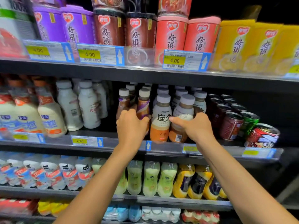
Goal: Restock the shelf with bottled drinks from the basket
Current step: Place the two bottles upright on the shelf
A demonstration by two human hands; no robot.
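Observation:
Both hands reach into the middle shelf (113,143). My left hand (131,125) curls round a brown bottle with a purple label (143,104) at the shelf's front. My right hand (196,126) grips a white-capped bottle with an orange base (183,110), thumb across its front. Between the two hands stands an upright TANBING bottle (161,117) with an orange bottom. More bottles of the same kinds line up behind them. No basket is in view.
White milk bottles (87,104) stand left of my hands, dark cans (231,125) to the right. Porridge cups (140,29) fill the shelf above, green and yellow bottles (151,178) the shelf below. Price tags run along each shelf edge.

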